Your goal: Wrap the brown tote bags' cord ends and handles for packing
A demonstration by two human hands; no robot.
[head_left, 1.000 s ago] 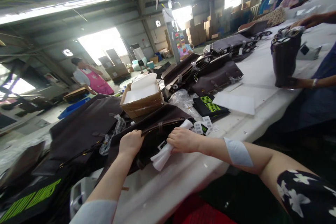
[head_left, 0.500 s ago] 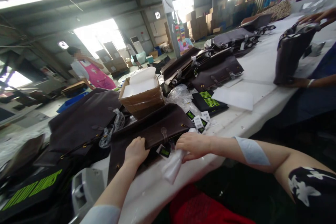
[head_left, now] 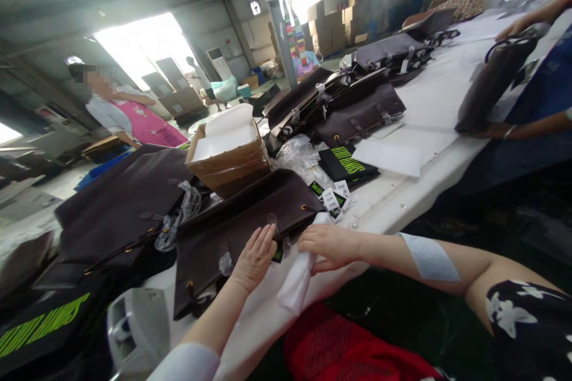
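A dark brown leather bag [head_left: 250, 208] with buckled straps lies across the near part of the white table. My left hand [head_left: 255, 257] rests over the bag's front edge by a strap, its fingers stretched out flat and holding nothing. Beside the bag's right corner, my right hand [head_left: 328, 244] has its fingers wrapped round a white rolled sheet [head_left: 298, 283], which hangs down toward the table edge. Partly hidden behind my left fingers is a black tag with green print [head_left: 277, 253]. More tags [head_left: 333, 197] lie past the bag's right end.
Behind the bag stand an open cardboard box [head_left: 230, 161] and crumpled clear plastic [head_left: 297, 155]. A black cloth pouch [head_left: 346, 165] lies to the right, with more brown bags [head_left: 361, 108] beyond. A grey dispenser [head_left: 138, 330] is at the near left. A co-worker's hands hold another bag [head_left: 496, 80].
My left hand has let go of the bag's flap edge and moved right, its fingers now straightened. My right hand still holds the white roll. The co-worker's bag tilts more.
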